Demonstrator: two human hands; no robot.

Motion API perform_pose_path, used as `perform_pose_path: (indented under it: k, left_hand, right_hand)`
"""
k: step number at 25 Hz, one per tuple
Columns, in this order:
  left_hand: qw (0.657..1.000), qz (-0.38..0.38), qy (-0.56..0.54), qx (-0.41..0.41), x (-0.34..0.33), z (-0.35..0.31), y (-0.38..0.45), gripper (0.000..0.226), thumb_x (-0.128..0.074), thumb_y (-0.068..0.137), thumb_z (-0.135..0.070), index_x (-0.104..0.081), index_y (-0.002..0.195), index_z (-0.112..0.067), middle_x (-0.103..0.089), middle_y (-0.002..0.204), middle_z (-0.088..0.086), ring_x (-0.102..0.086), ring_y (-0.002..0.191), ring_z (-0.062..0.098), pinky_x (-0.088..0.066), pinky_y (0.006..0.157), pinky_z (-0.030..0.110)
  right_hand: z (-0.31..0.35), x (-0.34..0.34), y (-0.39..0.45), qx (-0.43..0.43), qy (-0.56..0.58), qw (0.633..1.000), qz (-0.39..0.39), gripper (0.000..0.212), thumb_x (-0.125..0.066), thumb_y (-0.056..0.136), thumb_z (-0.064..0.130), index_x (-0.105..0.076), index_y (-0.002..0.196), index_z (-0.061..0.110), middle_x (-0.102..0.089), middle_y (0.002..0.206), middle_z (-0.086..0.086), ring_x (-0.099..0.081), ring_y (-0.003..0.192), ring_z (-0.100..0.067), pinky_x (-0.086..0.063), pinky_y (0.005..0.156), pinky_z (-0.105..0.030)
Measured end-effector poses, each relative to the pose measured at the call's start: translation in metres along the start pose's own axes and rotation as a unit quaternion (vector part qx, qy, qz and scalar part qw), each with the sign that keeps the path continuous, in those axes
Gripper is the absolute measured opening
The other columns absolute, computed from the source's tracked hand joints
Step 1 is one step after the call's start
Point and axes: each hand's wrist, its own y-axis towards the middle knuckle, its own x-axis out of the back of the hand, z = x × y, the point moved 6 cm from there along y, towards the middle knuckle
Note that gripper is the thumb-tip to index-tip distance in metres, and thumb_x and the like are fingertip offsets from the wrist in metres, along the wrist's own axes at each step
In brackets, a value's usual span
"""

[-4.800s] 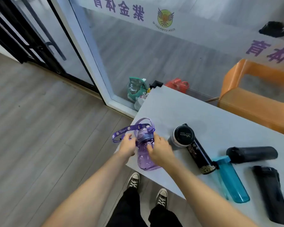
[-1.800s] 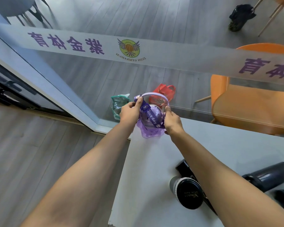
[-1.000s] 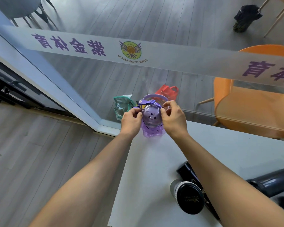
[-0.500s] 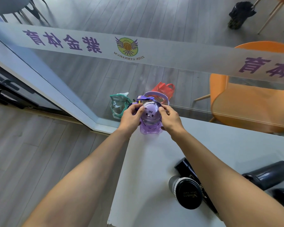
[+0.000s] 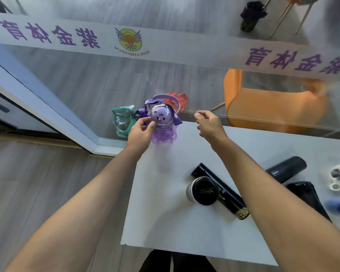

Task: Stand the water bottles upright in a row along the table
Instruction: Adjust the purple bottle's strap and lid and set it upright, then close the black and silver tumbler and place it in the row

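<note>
Purple water bottle [image 5: 162,124] stood upright at the far left corner of the counter [image 5: 165,213].

The bottle's domed lid is touched on its left side by the left hand [image 5: 140,132], whose fingers [image 5: 148,122] are curled lightly against it; whether it is truly gripped cannot be told. The right hand [image 5: 208,123] is held just to the right of the bottle, apart from it, its fingers loosely pinched together on nothing. A purple strap is bunched around the bottle's neck and a handle arches behind the lid. Nearer on the counter a slim black flask [image 5: 222,190] is seen lying on its side, with a black-lidded round container [image 5: 202,191] touching it. Two more dark bottles [image 5: 287,168] are lying on their sides to the right, partly hidden by the right forearm.
</note>
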Motion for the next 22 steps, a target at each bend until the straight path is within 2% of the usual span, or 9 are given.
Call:
perform_pose_path:
  k: [3,5,7,11,14,18,22]
  left_hand:
    - [0.999,0.008,0.029,-0.01,-0.01,0.01,-0.053,0.028,-0.058,0.094,-0.029,-0.063,0.118,-0.015,-0.065,0.102,0.008,-0.057,0.09,0.017,-0.047,0.081,0.033]
    - [0.999,0.044,-0.011,0.013,-0.022,0.016,-0.091,0.025,-0.056,0.095,-0.027,-0.062,0.117,-0.015,-0.065,0.098,0.003,-0.056,0.087,0.018,-0.046,0.077,0.032]
    - [0.994,0.097,-0.025,0.03,-0.038,0.02,-0.128,0.024,-0.054,0.096,-0.027,-0.062,0.117,-0.017,-0.063,0.093,-0.006,-0.057,0.087,0.018,-0.05,0.078,0.038]
    - [0.979,0.188,-0.044,0.068,-0.067,0.024,-0.184,0.028,-0.052,0.098,-0.032,-0.058,0.122,-0.021,-0.061,0.1,-0.013,-0.057,0.087,0.016,-0.054,0.089,0.047]
    - [0.964,0.232,-0.069,0.11,-0.081,0.029,-0.206,0.027,-0.053,0.097,-0.038,-0.055,0.121,-0.028,-0.06,0.107,-0.017,-0.056,0.099,0.01,-0.05,0.096,0.046]
    - [0.972,0.201,-0.069,0.099,-0.083,0.036,-0.204,0.025,-0.056,0.096,-0.03,-0.056,0.12,-0.024,-0.067,0.114,0.002,-0.062,0.099,0.019,-0.053,0.092,0.045]
    - [0.982,0.127,-0.092,0.103,-0.069,0.038,-0.19,0.024,-0.055,0.097,-0.023,-0.057,0.12,-0.022,-0.068,0.113,0.007,-0.064,0.102,0.023,-0.055,0.083,0.039]
  right_hand:
    - [-0.027,0.041,-0.045,-0.021,-0.002,0.999,-0.026,0.024,-0.055,0.094,0.036,-0.065,0.11,0.02,-0.066,0.105,-0.003,-0.062,0.097,-0.02,-0.052,0.091,-0.041]
    - [-0.052,0.061,-0.079,-0.044,0.019,0.998,-0.042,0.022,-0.054,0.097,0.031,-0.063,0.109,0.015,-0.066,0.102,-0.008,-0.062,0.093,-0.021,-0.052,0.09,-0.04]
    - [-0.08,0.07,-0.115,-0.072,0.015,0.996,-0.045,0.023,-0.054,0.098,0.03,-0.064,0.108,0.012,-0.066,0.099,-0.008,-0.063,0.092,-0.022,-0.052,0.091,-0.041]
    - [-0.125,0.057,-0.167,-0.124,0.031,0.992,-0.015,0.025,-0.053,0.098,0.039,-0.068,0.092,0.02,-0.067,0.097,-0.007,-0.064,0.088,-0.022,-0.053,0.087,-0.041]
    - [-0.127,0.042,-0.186,-0.131,0.049,0.99,0.033,0.036,-0.046,0.1,0.045,-0.069,0.105,0.018,-0.065,0.091,-0.003,-0.06,0.084,-0.019,-0.049,0.074,-0.033]
    - [-0.122,0.031,-0.181,-0.086,0.049,0.993,0.063,0.028,-0.055,0.098,0.035,-0.066,0.119,0.018,-0.071,0.101,0.001,-0.063,0.084,-0.008,-0.048,0.077,-0.026]
    - [-0.114,0.009,-0.158,-0.067,0.032,0.993,0.093,0.023,-0.059,0.095,0.035,-0.067,0.113,0.023,-0.072,0.099,0.0,-0.064,0.084,-0.01,-0.052,0.081,-0.031]
